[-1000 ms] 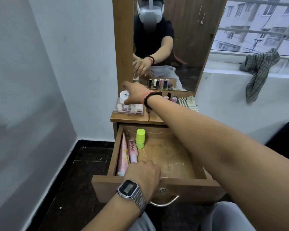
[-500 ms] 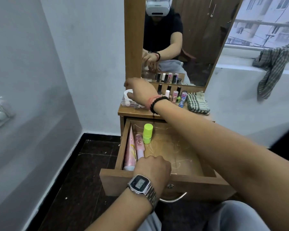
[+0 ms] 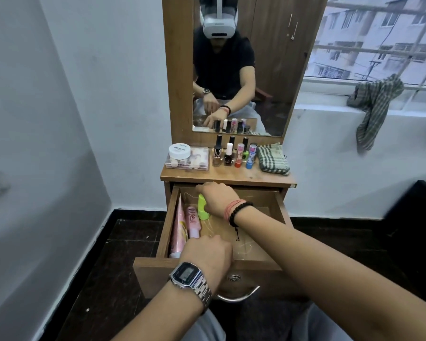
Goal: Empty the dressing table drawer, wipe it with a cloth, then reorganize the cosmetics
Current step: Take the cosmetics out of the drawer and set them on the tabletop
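Observation:
The wooden drawer (image 3: 279, 210) of the dressing table is pulled out. Along its left side lie a long pink tube (image 3: 180, 225) and a pink bottle (image 3: 193, 221). A lime-green bottle (image 3: 202, 210) stands upright toward the back. My right hand (image 3: 217, 198) is down in the drawer, closed over the top of that green bottle. My left hand (image 3: 208, 253), with a metal watch on the wrist, is curled over the drawer's front panel (image 3: 153, 274), its fingers hidden.
On the table top (image 3: 231, 177) are a clear box (image 3: 194, 163) with a white jar (image 3: 179, 151) on it, a row of nail polish bottles (image 3: 228, 155) and a folded checked cloth (image 3: 273, 159). The mirror (image 3: 268, 70) rises behind. Another cloth (image 3: 374, 104) hangs on the window sill.
My right hand left the clear box on the table top and came down into the drawer onto the green bottle. My left hand stayed on the drawer front.

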